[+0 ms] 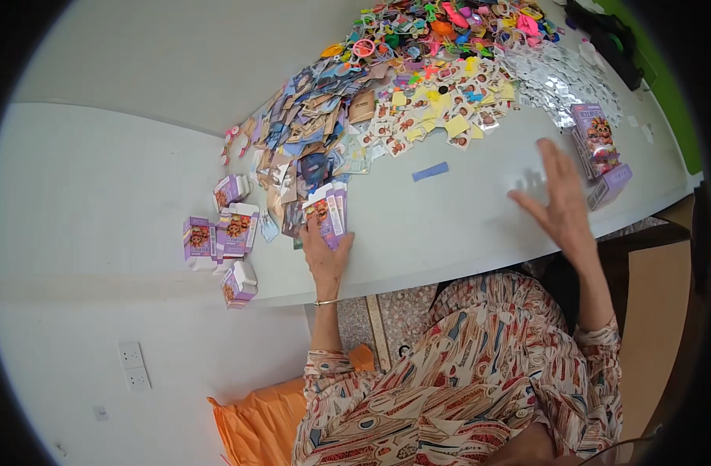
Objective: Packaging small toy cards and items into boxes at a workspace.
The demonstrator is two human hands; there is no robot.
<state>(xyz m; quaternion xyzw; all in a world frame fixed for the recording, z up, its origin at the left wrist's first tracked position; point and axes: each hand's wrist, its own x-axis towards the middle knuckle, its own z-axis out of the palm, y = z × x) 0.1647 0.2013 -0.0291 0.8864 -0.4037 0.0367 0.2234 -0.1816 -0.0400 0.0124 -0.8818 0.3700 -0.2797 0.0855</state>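
Note:
My left hand (324, 256) grips a small purple cardboard box (330, 211) by its near end, with the fingers on its left side and the thumb on its right. The box rests at the near edge of the piles, and white shows at its far end. My right hand (563, 203) is raised over the right part of the table, fingers spread, holding nothing. Close to its right are a purple printed carton (598, 138) and a lighter purple box piece (610, 186). A short blue strip (431, 172) lies on the table between my hands.
Folded paper packets (309, 109), picture cards (429, 116), shiny clear sachets (561, 78) and colourful plastic trinkets (449, 31) are heaped at the back. Several purple boxes (237, 225) stand at the left against the wall. Below the table lies an orange bag (262, 423).

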